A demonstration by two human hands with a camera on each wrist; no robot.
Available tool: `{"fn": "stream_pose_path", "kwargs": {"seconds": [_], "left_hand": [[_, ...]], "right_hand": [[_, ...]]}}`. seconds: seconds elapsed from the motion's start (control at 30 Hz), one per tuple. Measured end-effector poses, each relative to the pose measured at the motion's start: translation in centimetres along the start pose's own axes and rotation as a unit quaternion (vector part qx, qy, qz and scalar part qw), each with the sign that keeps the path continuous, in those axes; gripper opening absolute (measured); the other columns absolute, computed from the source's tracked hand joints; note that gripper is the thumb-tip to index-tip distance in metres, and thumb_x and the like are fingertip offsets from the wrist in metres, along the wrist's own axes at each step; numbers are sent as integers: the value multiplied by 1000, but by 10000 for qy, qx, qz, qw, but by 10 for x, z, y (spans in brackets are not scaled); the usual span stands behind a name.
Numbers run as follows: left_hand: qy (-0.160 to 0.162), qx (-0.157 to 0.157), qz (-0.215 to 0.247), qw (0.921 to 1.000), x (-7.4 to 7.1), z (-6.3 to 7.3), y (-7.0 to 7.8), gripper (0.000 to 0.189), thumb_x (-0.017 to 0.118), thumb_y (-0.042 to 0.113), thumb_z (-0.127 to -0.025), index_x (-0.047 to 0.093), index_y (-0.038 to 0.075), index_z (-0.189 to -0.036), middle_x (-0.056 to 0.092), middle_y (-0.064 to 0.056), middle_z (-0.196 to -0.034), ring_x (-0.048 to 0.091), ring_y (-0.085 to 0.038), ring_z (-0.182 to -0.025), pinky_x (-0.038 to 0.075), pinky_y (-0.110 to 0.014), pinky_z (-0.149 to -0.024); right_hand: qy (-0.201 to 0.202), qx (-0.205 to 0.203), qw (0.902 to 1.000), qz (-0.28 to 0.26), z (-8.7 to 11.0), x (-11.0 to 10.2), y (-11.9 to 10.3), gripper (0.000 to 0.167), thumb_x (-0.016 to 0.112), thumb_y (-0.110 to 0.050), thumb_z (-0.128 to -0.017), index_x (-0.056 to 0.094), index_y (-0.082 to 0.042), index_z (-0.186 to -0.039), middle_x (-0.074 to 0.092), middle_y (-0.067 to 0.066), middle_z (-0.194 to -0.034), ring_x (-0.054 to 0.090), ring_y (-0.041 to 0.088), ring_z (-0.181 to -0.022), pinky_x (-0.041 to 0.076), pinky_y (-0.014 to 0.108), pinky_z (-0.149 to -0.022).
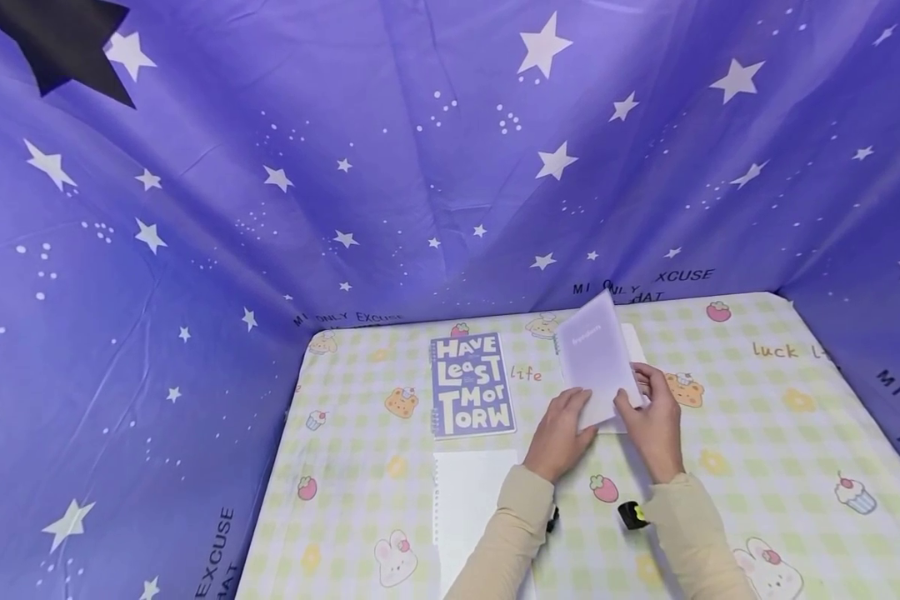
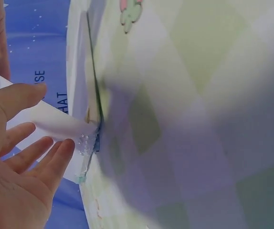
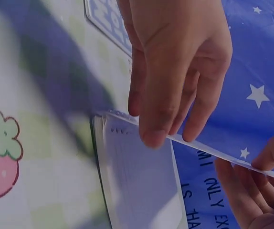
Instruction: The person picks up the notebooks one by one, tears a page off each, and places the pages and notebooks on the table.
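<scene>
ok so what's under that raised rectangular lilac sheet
Under the raised rectangular lilac sheet, the right wrist view shows a stack of white paper pages. In the head view the sheet hides most of them; what lies beneath the top page is covered.

Pale lilac at my twelve o'clock
My sleeves [image 1: 521, 504] are beige, the leaf [image 1: 592, 358] pale lilac, the notebook [image 1: 472, 385] at eleven o'clock purple with white letters, the tablecloth [image 1: 352, 500] green-and-white checked.

Starry purple drapes [image 1: 420, 200] hang behind a checked tablecloth [image 1: 345, 475].
</scene>
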State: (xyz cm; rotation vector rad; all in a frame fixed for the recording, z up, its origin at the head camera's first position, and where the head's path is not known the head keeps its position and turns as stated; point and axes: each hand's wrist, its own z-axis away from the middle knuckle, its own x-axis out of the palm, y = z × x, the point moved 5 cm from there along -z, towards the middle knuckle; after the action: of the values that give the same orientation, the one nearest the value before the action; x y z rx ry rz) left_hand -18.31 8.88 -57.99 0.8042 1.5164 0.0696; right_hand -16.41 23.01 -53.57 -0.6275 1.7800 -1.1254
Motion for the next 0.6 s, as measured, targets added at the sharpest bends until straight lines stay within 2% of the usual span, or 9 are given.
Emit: {"fn": "stream_pose_path", "kwargs": {"seconds": [0.17,0.33,0.47,0.6], "left_hand": [[59,-21,156,9999,-5,0,1,58,72,25,-91,51,15,-143,55,0,-142,52,-13,-130,37,-21,-113],[96,-99,363,9992,-6,2,0,56,72,23,-90,52,14,-142,57,0,-140,53,-13,-129,38,-20,-112],[40,-253,705,9972,-10,3,0,55,72,21,-91,53,15,-141,57,1,-139,56,-10,-124,42,-17,-107],[-101,-271,1082,9937,-19,4,2,57,71,16,-91,50,15,-143,55,0,-140,60,-8,-112,46,-11,-96]], "right_hand": [[-125,-33,9999,-16,3,5,-6,45,60,-1,-89,53,-1,-134,65,19,-121,47,-12,-91,40,3,-63],[-207,-1,9998,-37,7,11,-7,42,57,-3,-92,53,0,-134,65,22,-121,49,-9,-93,40,-1,-67],[-342,-7,9992,-185,11,16,-9,42,56,-2,-93,52,2,-135,63,24,-123,59,13,-103,40,-3,-70],[-506,-109,9980,-374,15,23,-10,43,54,-1,-93,51,3,-136,61,26,-122,59,35,-112,40,-5,-73]]}}
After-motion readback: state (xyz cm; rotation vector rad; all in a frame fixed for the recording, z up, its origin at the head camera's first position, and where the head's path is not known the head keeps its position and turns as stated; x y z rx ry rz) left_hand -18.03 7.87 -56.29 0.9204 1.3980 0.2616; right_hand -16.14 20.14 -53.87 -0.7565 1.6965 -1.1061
